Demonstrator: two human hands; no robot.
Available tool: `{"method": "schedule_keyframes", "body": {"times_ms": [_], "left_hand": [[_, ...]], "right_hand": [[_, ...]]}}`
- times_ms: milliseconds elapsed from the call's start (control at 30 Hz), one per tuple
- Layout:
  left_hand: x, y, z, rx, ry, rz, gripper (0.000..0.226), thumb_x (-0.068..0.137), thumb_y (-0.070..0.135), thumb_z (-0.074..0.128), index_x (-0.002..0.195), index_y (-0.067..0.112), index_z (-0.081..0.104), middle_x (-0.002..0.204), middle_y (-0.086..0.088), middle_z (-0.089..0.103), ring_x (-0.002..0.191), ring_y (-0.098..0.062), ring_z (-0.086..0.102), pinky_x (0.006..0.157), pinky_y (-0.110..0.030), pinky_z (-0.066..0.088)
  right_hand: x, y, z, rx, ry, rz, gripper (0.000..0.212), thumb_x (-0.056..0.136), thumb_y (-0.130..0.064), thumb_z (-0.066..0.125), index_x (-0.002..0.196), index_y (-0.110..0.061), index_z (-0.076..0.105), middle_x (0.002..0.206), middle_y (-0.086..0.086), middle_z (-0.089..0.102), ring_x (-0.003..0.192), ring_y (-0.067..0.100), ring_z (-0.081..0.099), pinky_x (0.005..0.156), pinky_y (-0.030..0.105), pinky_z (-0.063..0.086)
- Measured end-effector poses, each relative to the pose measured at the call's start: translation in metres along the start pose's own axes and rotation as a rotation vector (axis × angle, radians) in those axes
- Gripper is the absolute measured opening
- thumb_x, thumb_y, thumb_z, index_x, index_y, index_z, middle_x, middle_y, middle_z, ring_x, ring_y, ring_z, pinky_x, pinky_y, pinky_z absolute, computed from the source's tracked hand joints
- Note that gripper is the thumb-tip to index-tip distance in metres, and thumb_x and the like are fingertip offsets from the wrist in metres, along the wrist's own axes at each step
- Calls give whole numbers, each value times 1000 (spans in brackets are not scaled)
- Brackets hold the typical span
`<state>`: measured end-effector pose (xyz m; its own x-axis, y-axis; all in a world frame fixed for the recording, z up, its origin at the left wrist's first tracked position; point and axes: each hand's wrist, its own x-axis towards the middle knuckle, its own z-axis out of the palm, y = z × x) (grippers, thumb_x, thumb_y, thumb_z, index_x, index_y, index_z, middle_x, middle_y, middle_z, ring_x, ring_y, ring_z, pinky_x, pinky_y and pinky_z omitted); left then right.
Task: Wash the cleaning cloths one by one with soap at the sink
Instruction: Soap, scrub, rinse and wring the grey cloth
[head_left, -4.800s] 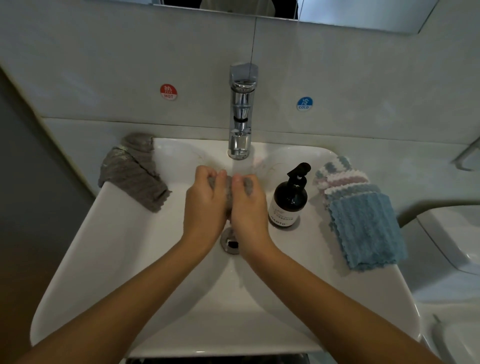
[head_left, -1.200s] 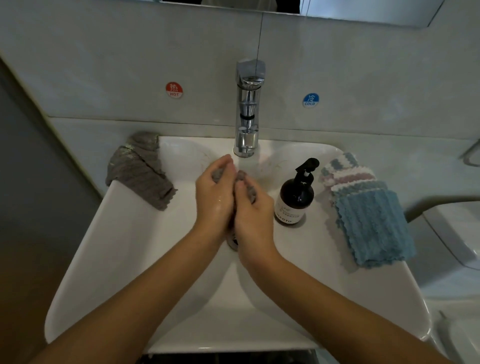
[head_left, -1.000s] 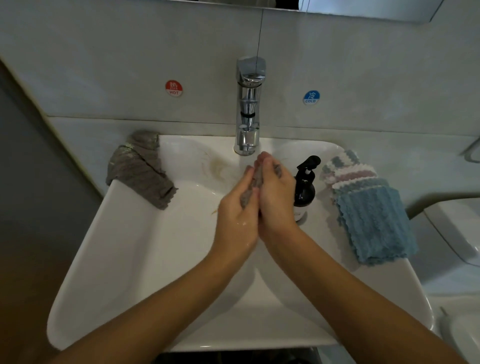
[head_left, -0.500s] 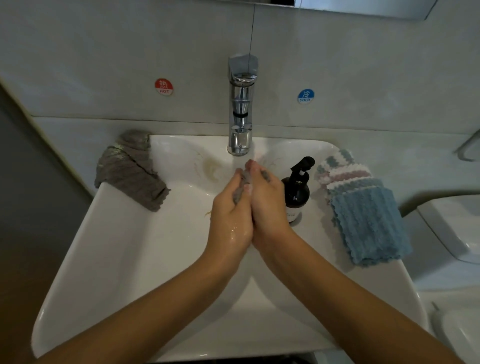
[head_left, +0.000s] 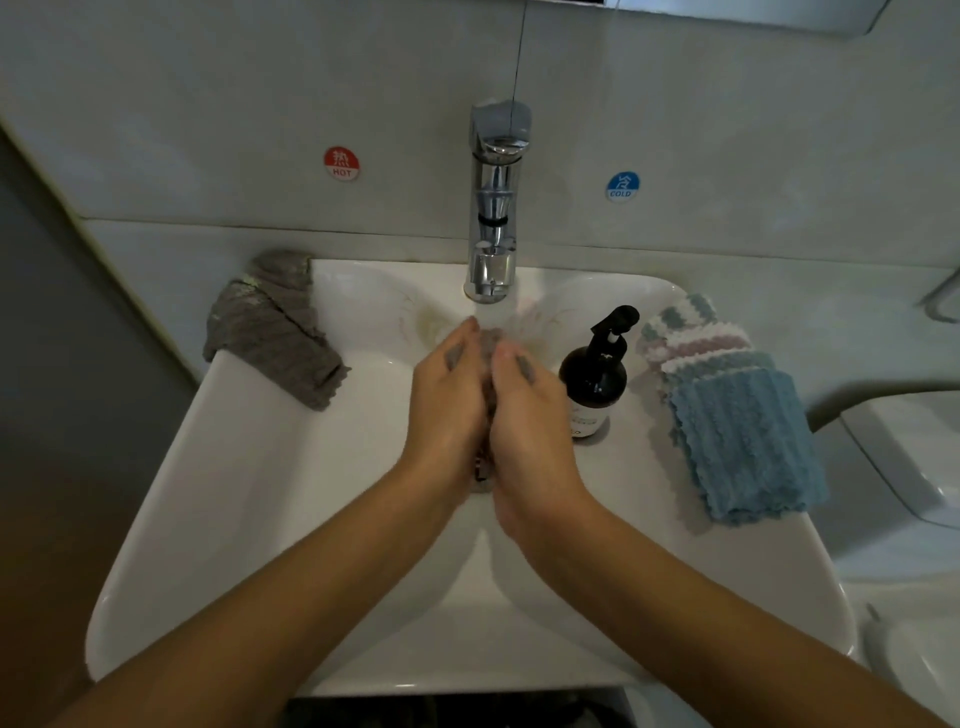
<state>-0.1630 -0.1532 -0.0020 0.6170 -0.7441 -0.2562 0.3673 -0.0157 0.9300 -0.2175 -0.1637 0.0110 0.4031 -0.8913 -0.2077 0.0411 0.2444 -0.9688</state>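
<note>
both hands, left (head_left: 447, 400) and right (head_left: 524, 410), press together around a grey cloth (head_left: 488, 348) bunched between the palms under the tap (head_left: 493, 208), probably so running water rinses it.

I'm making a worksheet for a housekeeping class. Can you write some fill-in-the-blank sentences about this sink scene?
1. Both hands squeeze a small ____ cloth under the faucet.
2. The black pump bottle stands on the sink's ____ side.
3. The red wall sticker reads ____.
4. The top cloth on the right-hand stack is ____.

Missing words: gray; right; HOT; blue
</note>
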Motion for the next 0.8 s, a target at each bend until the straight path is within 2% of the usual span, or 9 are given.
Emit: {"method": "schedule_keyframes", "body": {"times_ms": [100,200,267,367,467,533,600,733,800], "left_hand": [[6,2,-4,-33,-9,8,18,103,21,45,110,20,62,86,10,70,72,3,67,55,-7,47],[-4,-11,6,98,-23,95,24,104,23,40,103,34,61,85,23,66,84,14,62,65,-1,42],[-4,-11,9,95,-18,81,25,105,24,38,111,35,60,88,26,64,98,11,61,71,-2,40],[8,6,-1,45,49,87,16,104,21,43,101,27,57,75,19,63,72,8,64,57,-4,45],[7,6,-3,44,56,125,20,104,19,42,96,20,61,69,19,68,63,11,62,55,-3,44],[-2,-3,3,93,24,154,24,105,17,39,111,15,62,86,15,70,72,13,61,64,-2,44],[-7,-6,10,139,-35,192,25,105,18,38,118,18,59,87,16,64,78,10,60,68,-7,46],[8,11,6,43,4,173,27,105,19,41,87,19,62,60,11,66,63,-1,65,57,-12,47],[15,17,4,38,-8,160,30,104,19,42,81,15,60,59,6,61,59,-8,61,60,-19,48]], "right_hand": [[-5,2,4,-10,-8,-26,32,104,-25,44,109,-1,64,111,25,66,98,38,64,85,44,53],[25,-4,4,181,62,97,31,105,-28,44,89,-12,66,81,11,72,68,16,70,62,27,56],[32,-5,5,173,50,105,29,105,-26,44,95,-10,66,76,6,71,74,17,71,64,25,57],[11,4,11,10,4,37,29,105,-27,44,106,-6,64,96,9,71,96,21,68,85,33,53],[10,9,11,19,-23,17,27,105,-25,44,102,-9,66,96,4,72,96,17,68,87,31,53],[25,2,4,130,0,72,27,104,-22,46,88,-13,66,79,1,72,79,11,71,72,22,56],[35,-3,1,144,9,87,25,104,-20,46,89,-11,64,72,1,69,67,8,69,56,17,52],[15,1,2,63,-31,79,30,105,-29,42,88,-22,66,76,-8,71,81,6,69,68,20,51],[5,5,1,60,-65,81,31,105,-29,40,87,-25,65,78,-10,70,80,3,67,70,21,51]]}}
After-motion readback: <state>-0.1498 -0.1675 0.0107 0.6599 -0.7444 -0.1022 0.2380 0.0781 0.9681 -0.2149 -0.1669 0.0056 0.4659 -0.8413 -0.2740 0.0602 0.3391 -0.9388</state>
